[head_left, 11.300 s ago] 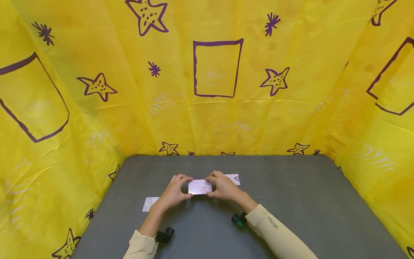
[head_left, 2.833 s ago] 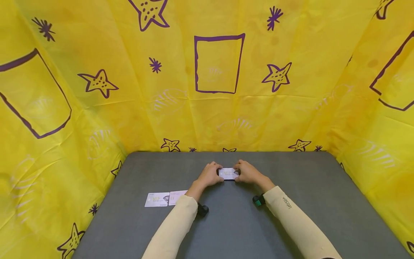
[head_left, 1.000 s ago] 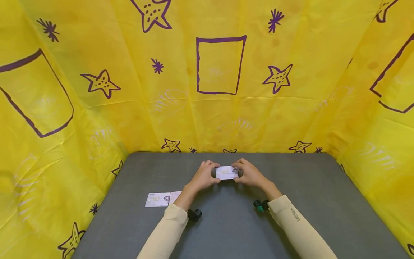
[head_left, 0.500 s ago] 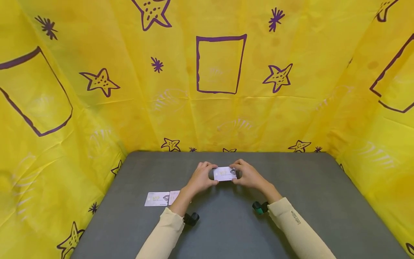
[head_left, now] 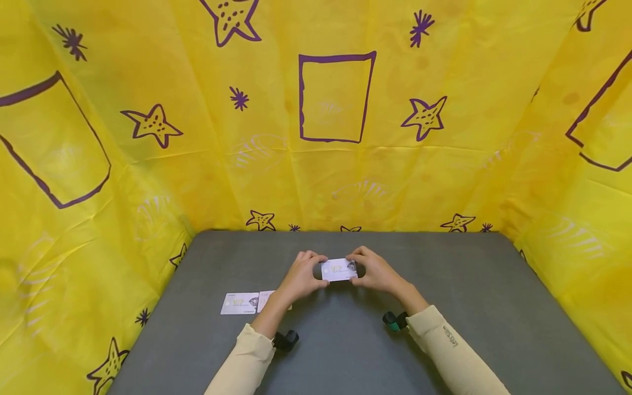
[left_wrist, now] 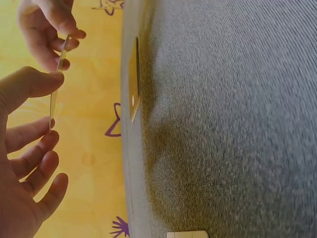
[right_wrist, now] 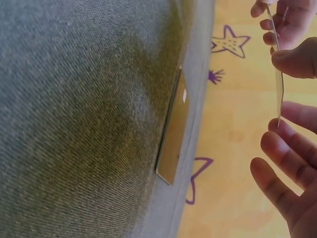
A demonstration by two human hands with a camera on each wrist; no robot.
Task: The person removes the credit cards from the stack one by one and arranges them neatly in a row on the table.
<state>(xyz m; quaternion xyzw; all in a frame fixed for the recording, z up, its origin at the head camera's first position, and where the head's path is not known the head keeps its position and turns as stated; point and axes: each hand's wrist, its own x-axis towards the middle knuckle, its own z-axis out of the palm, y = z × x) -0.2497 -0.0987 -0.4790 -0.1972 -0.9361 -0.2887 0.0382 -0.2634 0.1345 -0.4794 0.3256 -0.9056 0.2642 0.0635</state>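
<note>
A person in cream sleeves [head_left: 247, 356] holds a white card [head_left: 338, 269] raised between two bare hands, above a dark grey surface [head_left: 494, 307]. The left hand [head_left: 299, 276] pinches the card's left end, with a finger at the far corner and the thumb at the near one. The right hand [head_left: 379, 274] mirrors it, its grip pinching the right end in the same way. From the head view I can read "VIP" in yellowish letters on the card, with a small dark picture near its right end. Seen from either wrist, the card is a thin line, edge-on and well apart from the surface; the lower fingers of both hands spread loosely away from it.

To the person's left, a second card [head_left: 240, 303] lies flat on the surface, white and also marked "VIP". Just beside it, toward the middle, lies a third card [head_left: 265, 299], partly hidden by the left forearm. Both wrist views also show a flat, shiny, card-shaped piece [right_wrist: 174, 134] on the surface, reflecting yellow; I cannot tell what is printed on it.

A small black device [head_left: 286, 341] sits at the left wrist, and a black-and-green one [head_left: 394, 321] at the right. Yellow cloth [head_left: 336, 175] stands behind and on both sides, patterned with purple starfish, bursts and rough four-sided outlines.
</note>
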